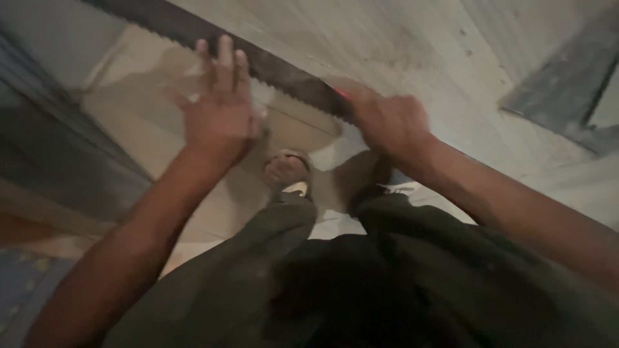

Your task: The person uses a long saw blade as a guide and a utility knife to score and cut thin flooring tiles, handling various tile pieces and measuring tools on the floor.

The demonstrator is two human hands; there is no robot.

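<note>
A long dark notched trowel blade (193, 35) with a toothed edge runs from the top left down towards the middle. My right hand (393, 125) is closed around its handle end, where a bit of red shows. My left hand (219, 103) lies flat with fingers spread against the blade's toothed edge and a beige tile (135, 122) beneath. My feet (287, 171) stand on the floor below the blade, legs in dark trousers.
Pale grey mortar (400, 45) with comb lines covers the floor at the upper right. A dark grey slab (567, 96) lies at the far right. A dark wall or panel (58, 148) runs along the left.
</note>
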